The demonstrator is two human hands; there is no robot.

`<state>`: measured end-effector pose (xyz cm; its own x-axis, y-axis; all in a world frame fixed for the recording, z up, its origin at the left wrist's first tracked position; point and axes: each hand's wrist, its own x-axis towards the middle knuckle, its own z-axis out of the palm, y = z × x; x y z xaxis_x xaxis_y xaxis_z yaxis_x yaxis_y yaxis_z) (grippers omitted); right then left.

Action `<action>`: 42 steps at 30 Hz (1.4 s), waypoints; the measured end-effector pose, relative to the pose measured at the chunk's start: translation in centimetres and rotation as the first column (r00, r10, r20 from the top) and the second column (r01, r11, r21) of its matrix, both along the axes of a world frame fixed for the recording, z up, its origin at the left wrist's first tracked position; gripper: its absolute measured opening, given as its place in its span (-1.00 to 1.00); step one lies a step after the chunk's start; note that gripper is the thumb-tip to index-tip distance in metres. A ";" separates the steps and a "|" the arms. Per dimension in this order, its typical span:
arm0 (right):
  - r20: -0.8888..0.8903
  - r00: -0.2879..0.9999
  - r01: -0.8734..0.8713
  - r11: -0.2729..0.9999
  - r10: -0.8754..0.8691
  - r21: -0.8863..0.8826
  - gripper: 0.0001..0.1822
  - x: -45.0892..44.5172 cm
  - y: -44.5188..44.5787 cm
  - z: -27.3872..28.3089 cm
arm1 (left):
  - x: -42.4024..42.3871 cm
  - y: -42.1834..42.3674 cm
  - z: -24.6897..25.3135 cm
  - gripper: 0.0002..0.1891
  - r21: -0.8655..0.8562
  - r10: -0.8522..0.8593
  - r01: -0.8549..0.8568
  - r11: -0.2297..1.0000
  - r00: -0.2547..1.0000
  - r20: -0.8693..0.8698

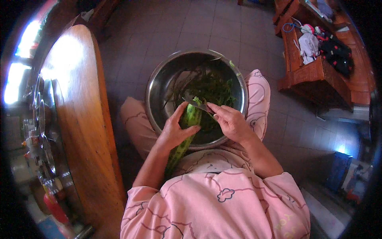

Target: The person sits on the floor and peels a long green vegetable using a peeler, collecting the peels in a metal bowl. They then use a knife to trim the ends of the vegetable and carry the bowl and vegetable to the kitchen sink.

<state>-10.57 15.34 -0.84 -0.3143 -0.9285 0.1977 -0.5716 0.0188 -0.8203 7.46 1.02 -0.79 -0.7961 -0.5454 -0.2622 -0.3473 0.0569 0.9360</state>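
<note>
A long green gourd (184, 143) slants over the near rim of a steel basin (242, 74), its upper end inside the basin and its lower end by my left forearm. My left hand (178, 127) grips it near the upper end, thumb on one side. In my right hand (231, 121) is a small knife (195, 103), its blade lying across the tip of the gourd. A pale green peeled bit (197, 100) sits at the blade. Dark green peelings (206, 86) lie in the basin below, and a light green scrap (232, 64) clings near its far right rim.
A wooden table (98, 143) with a rounded end stands close on the left. At the upper right is a wooden bench (322, 77) with a white cloth item (309, 46) and a dark bag (337, 55). Tiled floor (191, 27) surrounds the basin.
</note>
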 end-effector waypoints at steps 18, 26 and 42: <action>0.119 0.972 -0.220 0.965 0.204 0.141 -0.57 -3.7 1.4 2.0 | -0.2 2.0 0.4 -0.20 -0.291 0.025 -0.015 0.957 0.999 0.032; 0.152 0.969 -0.215 0.969 0.196 0.122 -0.58 -3.5 1.9 1.7 | -0.7 2.4 1.0 -0.22 -0.370 0.017 -0.008 0.929 1.000 0.020; -0.060 0.994 -0.092 0.996 0.091 -0.013 -0.63 -0.5 -1.0 -0.1 | -1.3 2.4 0.0 -0.22 -0.486 0.087 -0.049 0.873 0.995 0.057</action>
